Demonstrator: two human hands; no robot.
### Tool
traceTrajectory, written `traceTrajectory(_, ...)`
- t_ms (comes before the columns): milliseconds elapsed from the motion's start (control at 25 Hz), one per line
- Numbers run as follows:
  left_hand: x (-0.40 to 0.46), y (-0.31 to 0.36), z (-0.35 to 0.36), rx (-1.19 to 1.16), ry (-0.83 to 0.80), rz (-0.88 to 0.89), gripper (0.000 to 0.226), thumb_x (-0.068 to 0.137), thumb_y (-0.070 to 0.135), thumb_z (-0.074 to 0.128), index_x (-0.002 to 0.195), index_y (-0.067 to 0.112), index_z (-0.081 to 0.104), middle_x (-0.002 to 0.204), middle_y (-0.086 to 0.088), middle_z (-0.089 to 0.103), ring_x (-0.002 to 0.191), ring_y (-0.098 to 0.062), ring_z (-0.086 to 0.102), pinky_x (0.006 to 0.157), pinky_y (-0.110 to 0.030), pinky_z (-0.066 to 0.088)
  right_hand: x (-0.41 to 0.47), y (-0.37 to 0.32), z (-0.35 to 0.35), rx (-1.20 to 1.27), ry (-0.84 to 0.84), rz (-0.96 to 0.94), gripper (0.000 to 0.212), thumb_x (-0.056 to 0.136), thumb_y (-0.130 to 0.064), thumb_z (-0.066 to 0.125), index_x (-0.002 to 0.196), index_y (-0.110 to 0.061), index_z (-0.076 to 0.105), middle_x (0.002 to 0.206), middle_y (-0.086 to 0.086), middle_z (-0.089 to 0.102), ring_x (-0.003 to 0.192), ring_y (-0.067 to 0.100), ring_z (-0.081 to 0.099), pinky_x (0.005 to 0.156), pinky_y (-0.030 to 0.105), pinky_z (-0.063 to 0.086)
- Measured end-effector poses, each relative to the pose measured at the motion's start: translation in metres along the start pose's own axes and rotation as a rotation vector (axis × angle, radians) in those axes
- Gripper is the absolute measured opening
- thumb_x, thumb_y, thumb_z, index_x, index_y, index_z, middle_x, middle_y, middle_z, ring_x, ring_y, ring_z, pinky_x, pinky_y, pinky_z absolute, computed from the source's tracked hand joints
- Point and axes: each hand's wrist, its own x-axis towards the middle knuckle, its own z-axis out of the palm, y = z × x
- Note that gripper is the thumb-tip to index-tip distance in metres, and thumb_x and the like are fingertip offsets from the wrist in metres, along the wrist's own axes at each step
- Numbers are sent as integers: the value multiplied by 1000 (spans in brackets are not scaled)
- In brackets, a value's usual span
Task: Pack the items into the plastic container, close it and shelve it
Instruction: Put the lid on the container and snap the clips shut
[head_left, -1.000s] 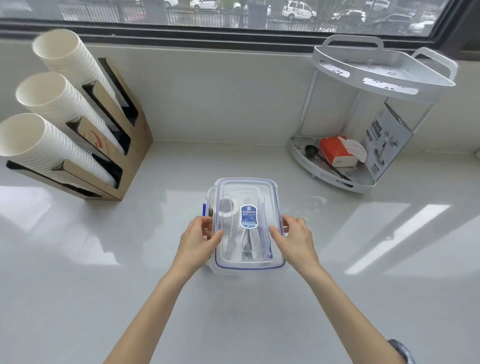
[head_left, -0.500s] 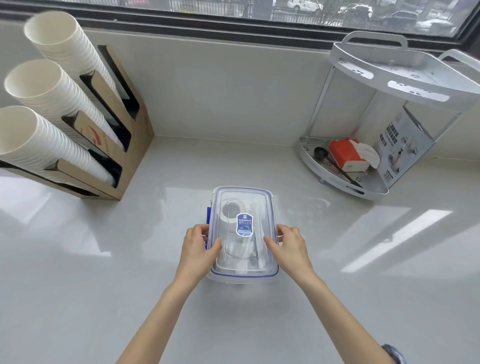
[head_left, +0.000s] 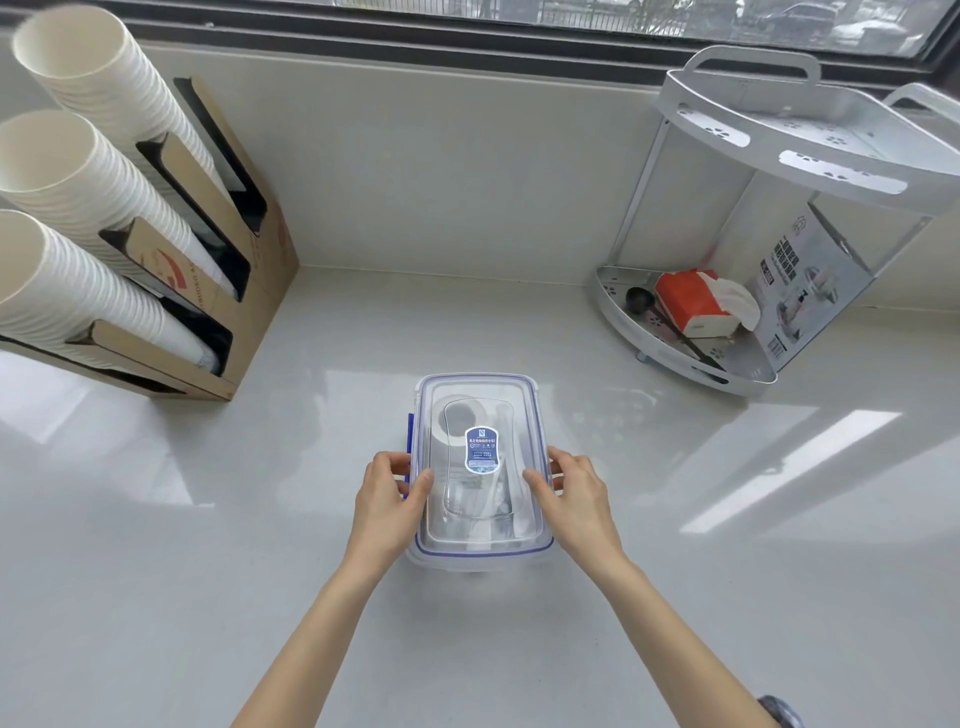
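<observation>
A clear plastic container (head_left: 480, 558) with a blue-rimmed lid (head_left: 478, 387) stands on the white counter in front of me. The lid lies flat on top and carries a blue label (head_left: 482, 450). Through it I make out a white roll with a dark hole (head_left: 457, 418) and some pale items, too blurred to name. My left hand (head_left: 387, 501) grips the left side at the lid's edge, thumb on top. My right hand (head_left: 574, 499) holds the right side the same way. A blue latch (head_left: 410, 441) sticks out on the left.
A cardboard dispenser (head_left: 244, 270) with three stacks of white paper cups (head_left: 78, 171) fills the left. At the back right stands a white two-tier corner shelf (head_left: 810, 130); its lower tier holds an orange tissue pack (head_left: 691, 301), a dark spoon (head_left: 641, 304) and a printed box (head_left: 800, 280).
The lid, held tilted above the container a second ago, now sits flat on it. Both hands have come down onto the container's sides.
</observation>
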Motion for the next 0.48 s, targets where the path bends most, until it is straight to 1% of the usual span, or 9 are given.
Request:
traceTrajectory(120,2,0,0,-10,-32,-26,38,87,20,50,122,8,41,111,-6,47,88,-22,49,83,-29,38,2,0,1,-2,9,1,46,93,-27,47,134,-7,42,121,13,50,107,24,54,95,28,39)
traceTrajectory(240,6,1,1,9,-68,-30,40,89,19,46,127,9,40,110,-8,44,88,-22,48,89,-31,37,5,0,2,5,8,10,41,93,-25,46,130,-7,47,105,8,50,93,22,52,86,25,36)
traceTrajectory(320,8,1,1,-1,-74,-44,39,89,18,46,126,9,41,108,-7,43,88,-22,48,89,-31,37,7,0,3,27,11,30,39,92,-25,47,128,-8,48,100,5,49,88,18,49,83,23,34)
traceTrajectory(400,9,0,1,-20,-83,-62,39,88,19,47,126,9,41,109,-8,44,88,-22,48,86,-30,37,9,1,3,66,5,64,40,91,-27,49,126,-10,47,102,6,51,89,19,50,83,26,37)
traceTrajectory(440,9,-1,1,-30,-86,-67,39,88,19,48,126,9,41,108,-8,45,88,-22,49,85,-30,37,8,2,4,91,3,89,41,90,-30,50,127,-12,46,107,7,51,93,20,51,85,28,40)
traceTrajectory(480,9,-2,0,-47,-89,-73,40,88,20,48,126,10,41,108,-8,45,89,-22,49,85,-29,37,7,3,4,119,0,119,43,89,-32,51,128,-15,44,117,9,49,102,21,51,90,31,41)
